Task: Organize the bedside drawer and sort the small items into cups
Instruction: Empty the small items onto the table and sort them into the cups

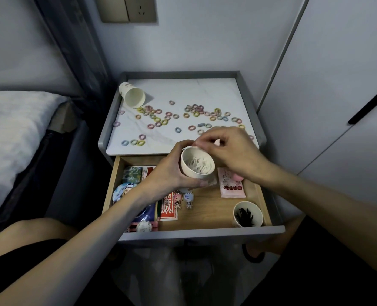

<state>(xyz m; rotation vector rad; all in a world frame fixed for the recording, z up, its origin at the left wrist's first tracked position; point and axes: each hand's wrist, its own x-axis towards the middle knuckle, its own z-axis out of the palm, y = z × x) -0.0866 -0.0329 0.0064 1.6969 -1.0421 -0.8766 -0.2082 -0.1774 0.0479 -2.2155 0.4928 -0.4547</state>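
Note:
My left hand point(168, 173) grips a cream paper cup point(197, 165) holding several pale hair ties, above the open wooden drawer point(214, 214). My right hand point(229, 149) hovers over the cup's rim with fingertips pinched together on something small and pale; what it is I cannot make out. Many pastel hair ties point(158, 119) lie scattered on the nightstand's marble top point(183, 89). An empty paper cup point(132, 94) lies tipped on its side at the top's back left. A third cup point(247, 214) with black hairpins stands in the drawer's front right corner.
The drawer also holds cards, round badges point(122, 191), a red packet point(168, 209), small figure charms point(188, 199) and a pink tissue pack point(231, 184). A bed point(13, 133) lies to the left, a white wardrobe door point(338, 107) to the right. My knees sit below the drawer.

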